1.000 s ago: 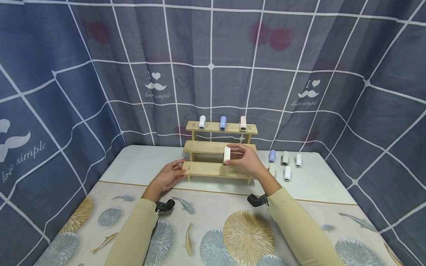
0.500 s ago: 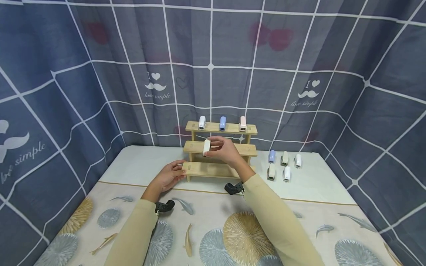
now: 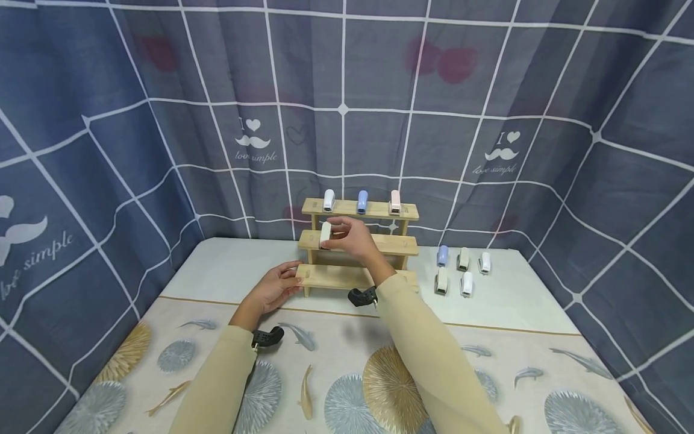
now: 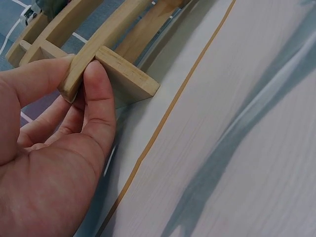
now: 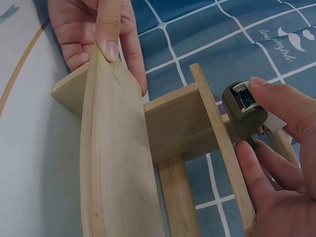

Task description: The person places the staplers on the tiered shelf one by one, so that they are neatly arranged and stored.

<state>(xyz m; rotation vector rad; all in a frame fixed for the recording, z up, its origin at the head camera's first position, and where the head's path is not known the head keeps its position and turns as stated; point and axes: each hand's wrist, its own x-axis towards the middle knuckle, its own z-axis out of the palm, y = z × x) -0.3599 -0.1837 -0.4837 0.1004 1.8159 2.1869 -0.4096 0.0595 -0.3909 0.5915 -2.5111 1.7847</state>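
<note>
A three-step wooden shelf (image 3: 347, 275) stands on the white tabletop. My left hand (image 3: 273, 287) pinches the left end of its lowest board; in the left wrist view the thumb and index finger (image 4: 98, 89) clasp the board edge. My right hand (image 3: 353, 236) holds a small cream mini stapler (image 3: 325, 234) at the left end of the middle step. Seen from the right wrist, that stapler (image 5: 243, 109) has a dark olive end and is gripped between thumb and fingers, close to the step's board. Whether it touches the board I cannot tell.
On the top step stand a white stapler (image 3: 329, 200), a blue stapler (image 3: 362, 202) and a pink stapler (image 3: 395, 202). Right of the shelf, several more staplers, including a blue one (image 3: 443, 255), rest on the tabletop (image 3: 506, 301). A checked curtain (image 3: 379, 138) hangs behind.
My right hand has carried the cream stapler leftward, from the right part of the shelf to the middle step's left end. My left hand has kept its hold on the lowest board.
</note>
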